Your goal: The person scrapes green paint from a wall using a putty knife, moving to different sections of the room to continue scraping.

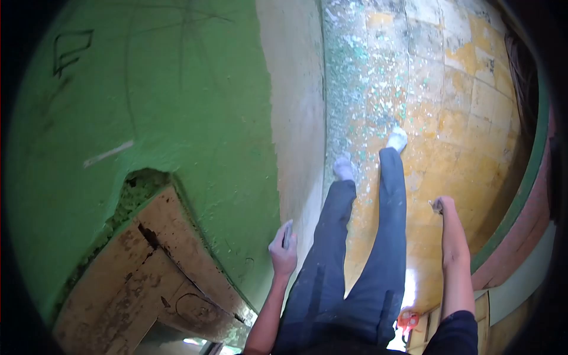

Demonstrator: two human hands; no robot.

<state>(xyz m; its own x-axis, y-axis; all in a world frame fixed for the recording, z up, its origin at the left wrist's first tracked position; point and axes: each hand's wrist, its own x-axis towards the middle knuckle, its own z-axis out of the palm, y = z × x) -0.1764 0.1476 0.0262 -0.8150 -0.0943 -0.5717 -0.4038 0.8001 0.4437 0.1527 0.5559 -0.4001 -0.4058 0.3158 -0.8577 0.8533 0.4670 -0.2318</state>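
My left hand, dusty with white powder, is beside the wall's scraped pale strip. Its fingers are closed around a narrow dark grey piece whose kind I cannot make out. On the other side of my legs, my right hand hangs over the floor with its fingers curled. Something thin and pale may show at its fingertips, too small to name. Green paint covers the rest of the wall, ending in a ragged edge along the strip.
Green and white paint flakes litter the yellowish tiled floor along the wall. A worn wooden frame juts in at lower left, near a broken hollow. A curved green-edged ledge borders the right. Behind me is a red-orange object.
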